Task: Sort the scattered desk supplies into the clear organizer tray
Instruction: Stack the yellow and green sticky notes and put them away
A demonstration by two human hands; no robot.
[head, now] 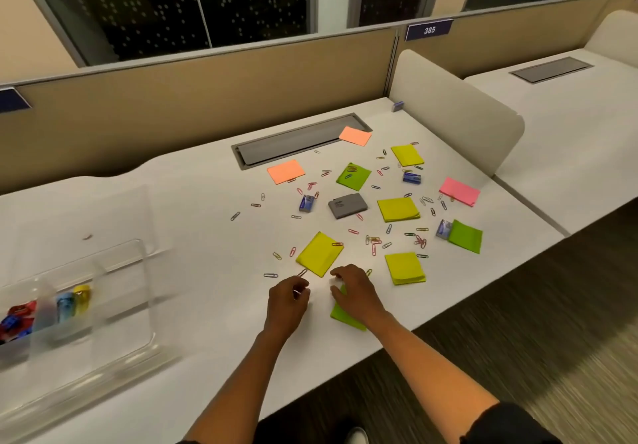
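1. here, flat square sticky pads and thin wire paper clips (373, 249) lie scattered on the smooth white desk (193, 236); the clear plastic organizer tray (86, 305) stands far left.
2. left hand (288, 300) curls, pinching a paper clip (297, 293).
3. right hand (355, 293), fingers loosely bent, rests on a green sticky pad (341, 316).

A clear organizer tray (103, 305) stands at the desk's nine o'clock side, blurred, with red, blue and yellow items in its low front compartments. Sticky-note pads lie flat and scattered from center toward three o'clock: yellow pads (319, 254), green pads (354, 176), orange pads (286, 171), one pink pad (459, 191). Coloured paper clips (373, 248) lie strewn among them, with small blue boxes (306, 203) and a grey case (347, 205).
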